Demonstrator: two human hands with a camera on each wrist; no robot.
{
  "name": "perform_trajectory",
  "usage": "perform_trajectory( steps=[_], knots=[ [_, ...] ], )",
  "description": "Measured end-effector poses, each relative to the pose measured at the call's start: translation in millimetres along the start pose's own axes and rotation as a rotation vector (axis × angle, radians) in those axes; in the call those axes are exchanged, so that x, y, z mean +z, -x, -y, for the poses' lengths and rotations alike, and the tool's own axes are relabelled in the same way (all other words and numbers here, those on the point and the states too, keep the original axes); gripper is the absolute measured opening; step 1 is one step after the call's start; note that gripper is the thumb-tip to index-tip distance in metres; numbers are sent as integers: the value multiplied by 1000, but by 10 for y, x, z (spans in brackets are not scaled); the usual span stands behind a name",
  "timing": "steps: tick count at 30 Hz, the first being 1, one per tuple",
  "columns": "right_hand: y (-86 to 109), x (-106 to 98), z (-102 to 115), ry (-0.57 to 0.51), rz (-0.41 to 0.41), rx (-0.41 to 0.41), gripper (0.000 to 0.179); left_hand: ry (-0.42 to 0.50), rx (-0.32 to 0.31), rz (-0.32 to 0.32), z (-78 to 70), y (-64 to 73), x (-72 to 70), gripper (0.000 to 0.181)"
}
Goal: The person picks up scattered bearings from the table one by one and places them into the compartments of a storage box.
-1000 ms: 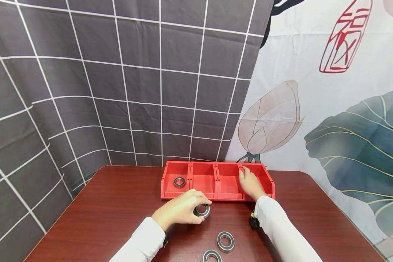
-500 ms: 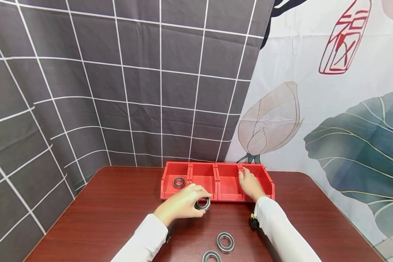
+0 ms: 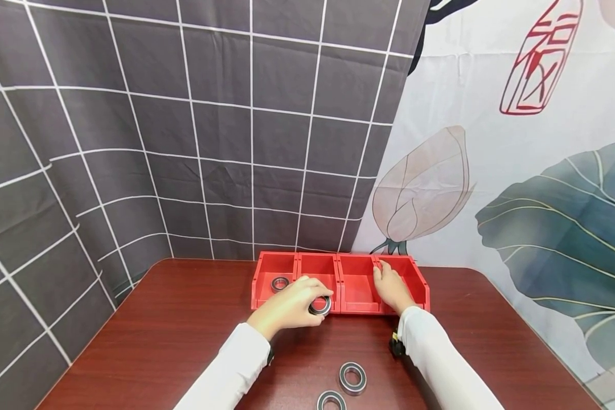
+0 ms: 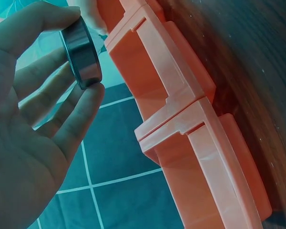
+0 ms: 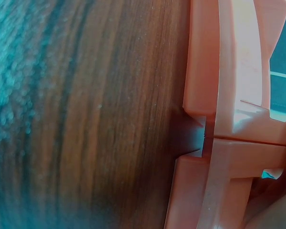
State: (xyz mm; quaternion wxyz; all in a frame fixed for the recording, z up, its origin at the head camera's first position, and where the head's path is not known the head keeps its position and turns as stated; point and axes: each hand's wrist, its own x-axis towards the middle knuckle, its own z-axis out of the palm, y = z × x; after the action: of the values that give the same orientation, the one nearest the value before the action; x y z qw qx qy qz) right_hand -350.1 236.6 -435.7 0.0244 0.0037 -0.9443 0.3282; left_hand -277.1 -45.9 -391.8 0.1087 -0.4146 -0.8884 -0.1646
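In the left wrist view, my left hand (image 4: 33,109) pinches a ball bearing (image 4: 83,55) on edge between thumb and fingertips. In the head view this hand (image 3: 289,304) is over the front of the red row of bins (image 3: 360,308), at the second compartment from the left. My right hand (image 3: 391,286) grips the divider between the third and fourth compartments. Only a bit of it shows in the right wrist view's lower right corner. Another bearing (image 3: 274,285) lies in the leftmost compartment, partly behind the left hand.
Two more bearings (image 3: 341,378) lie on the reddish-brown table (image 3: 148,341) between the forearms, one cut off by the frame's lower edge. A dark grid-patterned cloth (image 3: 210,142) and a white printed cloth (image 3: 451,228) hang behind the table.
My left hand has moved forward with the bearing, from in front of the bins to over their front edge. My right hand stays on the divider.
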Motion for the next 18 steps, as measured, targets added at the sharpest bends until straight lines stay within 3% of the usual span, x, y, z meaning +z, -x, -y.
perform_trajectory(
  steps=[18],
  knots=[
    [-2,-1,-2,-7,2,9,60,-52,-120,85,148,-203,-49,46]
  ],
)
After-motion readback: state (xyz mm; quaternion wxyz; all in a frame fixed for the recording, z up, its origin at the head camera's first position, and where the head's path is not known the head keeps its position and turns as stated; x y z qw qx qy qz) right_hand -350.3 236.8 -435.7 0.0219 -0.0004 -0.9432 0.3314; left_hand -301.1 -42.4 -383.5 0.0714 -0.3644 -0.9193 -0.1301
